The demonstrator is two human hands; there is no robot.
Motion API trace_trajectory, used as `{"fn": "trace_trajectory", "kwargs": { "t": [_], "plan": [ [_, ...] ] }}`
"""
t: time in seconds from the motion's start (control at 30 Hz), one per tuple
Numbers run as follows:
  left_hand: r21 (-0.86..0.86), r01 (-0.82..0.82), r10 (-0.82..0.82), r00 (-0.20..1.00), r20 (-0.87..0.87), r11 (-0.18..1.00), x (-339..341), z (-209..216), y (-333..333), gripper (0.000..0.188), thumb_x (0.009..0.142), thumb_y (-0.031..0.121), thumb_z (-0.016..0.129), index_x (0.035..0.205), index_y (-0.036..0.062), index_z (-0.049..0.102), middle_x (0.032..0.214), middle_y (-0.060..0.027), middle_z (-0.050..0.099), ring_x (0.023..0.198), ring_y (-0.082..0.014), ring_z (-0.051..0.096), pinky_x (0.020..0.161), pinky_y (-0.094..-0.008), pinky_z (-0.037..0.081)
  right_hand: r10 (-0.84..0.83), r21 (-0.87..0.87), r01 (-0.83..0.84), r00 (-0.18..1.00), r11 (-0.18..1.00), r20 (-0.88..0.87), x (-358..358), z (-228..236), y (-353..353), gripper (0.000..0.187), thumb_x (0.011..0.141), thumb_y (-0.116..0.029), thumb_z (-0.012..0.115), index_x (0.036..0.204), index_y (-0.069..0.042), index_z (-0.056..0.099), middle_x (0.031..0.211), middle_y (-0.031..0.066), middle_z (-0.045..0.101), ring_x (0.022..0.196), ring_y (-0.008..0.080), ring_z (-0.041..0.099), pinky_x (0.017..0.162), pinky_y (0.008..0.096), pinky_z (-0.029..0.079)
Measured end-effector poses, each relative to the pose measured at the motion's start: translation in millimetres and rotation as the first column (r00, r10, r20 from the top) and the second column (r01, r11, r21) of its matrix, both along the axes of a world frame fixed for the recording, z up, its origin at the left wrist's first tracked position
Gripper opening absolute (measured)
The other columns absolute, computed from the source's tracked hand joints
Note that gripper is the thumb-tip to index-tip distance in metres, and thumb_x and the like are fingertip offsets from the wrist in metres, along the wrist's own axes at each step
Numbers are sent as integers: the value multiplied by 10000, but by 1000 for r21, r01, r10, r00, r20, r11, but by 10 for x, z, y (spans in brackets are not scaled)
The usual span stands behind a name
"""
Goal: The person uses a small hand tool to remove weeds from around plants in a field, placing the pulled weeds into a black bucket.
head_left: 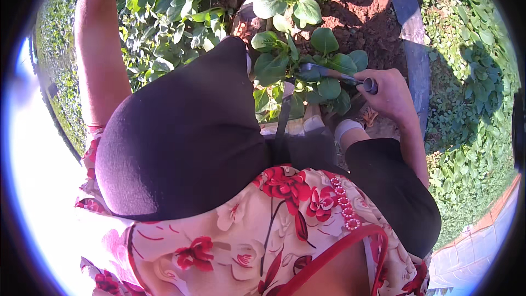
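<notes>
My right hand (388,94) is closed round the handle of a small metal hand tool, which has a hollow round butt (371,85). The tool's grey head (310,70) reaches in among the leaves of a broad-leaved green plant (329,85); whether it touches the soil is hidden. On the left, my bare left forearm (101,60) stretches up to the top edge of the head view, and the hand is cut off there.
My bent knee in black cloth (181,126) covers the middle left. Reddish soil (359,8) and another leafy plant (296,0) lie beyond. A grey strip (413,38) borders the bed on the right, with low greenery (466,93) outside it. Dense leaves (164,27) grow at left.
</notes>
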State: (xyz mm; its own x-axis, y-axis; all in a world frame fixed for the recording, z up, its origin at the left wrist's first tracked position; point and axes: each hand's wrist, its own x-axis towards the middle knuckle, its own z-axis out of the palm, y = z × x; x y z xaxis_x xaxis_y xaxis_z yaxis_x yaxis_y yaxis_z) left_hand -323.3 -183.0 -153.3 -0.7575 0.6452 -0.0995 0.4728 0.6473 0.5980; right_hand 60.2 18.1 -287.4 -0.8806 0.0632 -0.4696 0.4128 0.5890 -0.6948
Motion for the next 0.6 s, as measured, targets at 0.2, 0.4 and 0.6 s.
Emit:
{"fn": "trace_trajectory", "kwargs": {
  "t": [0.2, 0.4, 0.6],
  "plan": [
    [-499, 299, 107, 766, 634, 813, 1204, -1658, -1214, 352, 789, 246, 689, 988, -40, 648, 774, -162, 670, 727, -249, 672, 698, -364, 522, 252, 200, -250, 968, 947, 18, -178, 292, 123, 220, 664, -64, 655, 873, -113, 702, 716, 119, 662, 686, 316, 649, 649, 403, 517],
    [-320, 304, 1, 723, 690, 897, 1948, -2373, -1348, 352, 788, 245, 690, 992, -39, 646, 784, -164, 669, 732, -254, 669, 700, -367, 522, 565, 312, -528, 824, 790, -34, -831, 274, -265, 124, 672, -60, 628, 792, -80, 650, 713, 112, 652, 715, 299, 651, 640, 398, 510],
    [-204, 224, -26, 731, 682, 953, 2045, -2606, -1354, 352, 787, 243, 690, 995, -37, 643, 794, -165, 668, 738, -258, 667, 702, -370, 521, 562, 113, -578, 814, 808, 148, -1186, 146, -747, 259, 661, -43, 639, 917, -81, 656, 752, 122, 652, 739, 316, 655, 647, 404, 524]
  ]
}}
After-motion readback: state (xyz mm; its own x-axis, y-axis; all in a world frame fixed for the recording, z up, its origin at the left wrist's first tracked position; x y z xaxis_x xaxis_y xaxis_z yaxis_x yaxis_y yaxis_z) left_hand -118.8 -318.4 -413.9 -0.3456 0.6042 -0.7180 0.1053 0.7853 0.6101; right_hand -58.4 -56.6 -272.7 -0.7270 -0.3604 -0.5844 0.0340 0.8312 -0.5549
